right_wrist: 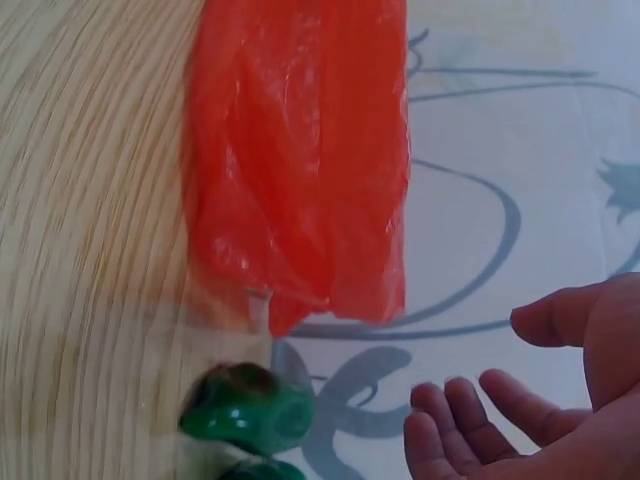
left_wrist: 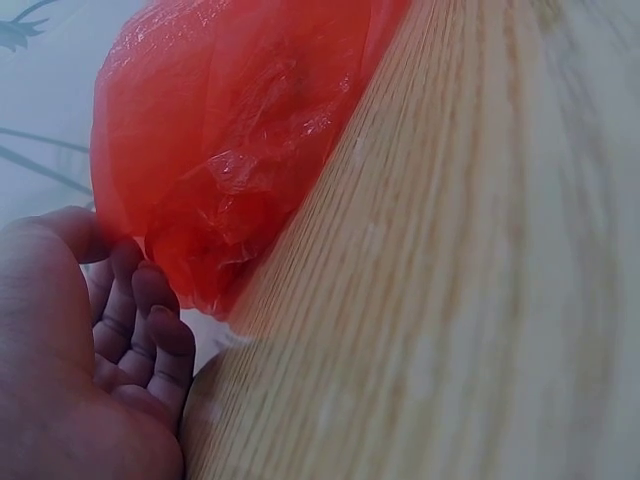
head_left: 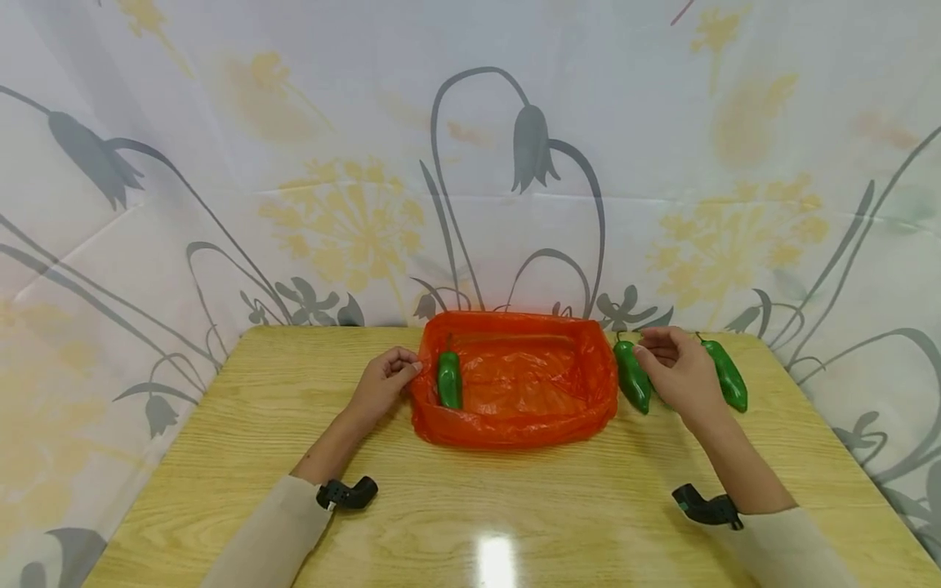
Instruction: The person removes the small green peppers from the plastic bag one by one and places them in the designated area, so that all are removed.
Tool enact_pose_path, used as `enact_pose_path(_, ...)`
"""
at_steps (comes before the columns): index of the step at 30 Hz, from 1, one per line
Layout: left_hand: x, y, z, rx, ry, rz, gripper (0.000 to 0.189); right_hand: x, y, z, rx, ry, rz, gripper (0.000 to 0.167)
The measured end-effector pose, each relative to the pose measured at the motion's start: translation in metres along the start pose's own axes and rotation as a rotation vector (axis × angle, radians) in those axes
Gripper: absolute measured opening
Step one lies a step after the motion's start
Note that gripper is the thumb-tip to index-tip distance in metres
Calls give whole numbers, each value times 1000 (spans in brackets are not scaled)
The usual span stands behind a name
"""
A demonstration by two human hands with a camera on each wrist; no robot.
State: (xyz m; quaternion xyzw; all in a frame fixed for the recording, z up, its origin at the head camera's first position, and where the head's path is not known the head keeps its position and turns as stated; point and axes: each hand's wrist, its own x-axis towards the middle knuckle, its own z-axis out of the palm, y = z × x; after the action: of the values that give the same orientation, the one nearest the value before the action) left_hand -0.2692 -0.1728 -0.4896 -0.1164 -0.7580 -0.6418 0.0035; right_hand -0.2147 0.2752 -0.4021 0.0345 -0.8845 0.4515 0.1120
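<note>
A red plastic bag (head_left: 515, 429) is spread into a rectangular, walled shape on the table. Inside it, by the left wall, lies one green pepper (head_left: 450, 380). My left hand (head_left: 384, 382) pinches the bag's left rim between thumb and index finger; the left wrist view shows this grip, with the other fingers loosely bent. To the right of the bag, my right hand (head_left: 680, 371) hovers over the peppers, thumb and fingers apart, holding nothing. One green pepper (head_left: 632, 377) lies between bag and hand, another pepper (head_left: 728, 376) beyond the hand. A bit of green shows under the hand.
The wooden table (head_left: 441, 523) ends at the back against a flower-patterned cloth (head_left: 485, 204). Both wrists carry a black camera mount, left mount (head_left: 347, 494) and right mount (head_left: 707, 506). The bag stands near the table's back edge.
</note>
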Motion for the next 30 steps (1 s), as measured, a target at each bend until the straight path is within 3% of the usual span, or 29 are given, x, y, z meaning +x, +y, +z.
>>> enact_pose_path(13,-2,0,1,9,21,-5,20,10,-26,37,57,-74,-30,44)
enact_pose_path(30,-1,0,2,-26,19,-5,20,27,-47,80,108,-107,-63,35)
